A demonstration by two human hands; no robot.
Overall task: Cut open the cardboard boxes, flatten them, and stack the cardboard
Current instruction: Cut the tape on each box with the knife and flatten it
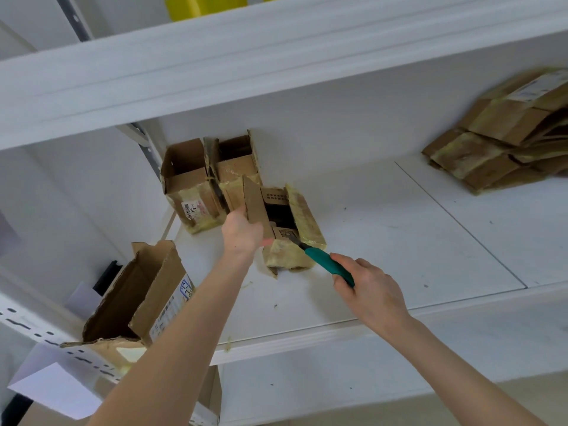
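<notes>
A small cardboard box [302, 222] with yellowed tape stands open-topped in the middle of the white shelf [399, 241]. My left hand [241, 232] grips its raised left flap. My right hand [368, 290] holds a teal-handled utility knife [325, 261], whose blade tip touches the box's near top edge. Two more opened boxes [196, 182] stand behind it against the back wall. A stack of flattened cardboard [504, 133] lies at the far right of the shelf.
A larger opened box [147, 299] with a printed label sits at the shelf's left front corner, partly over the edge. An upper shelf [246, 66] hangs overhead with yellow items on it. Perforated metal uprights frame the left side.
</notes>
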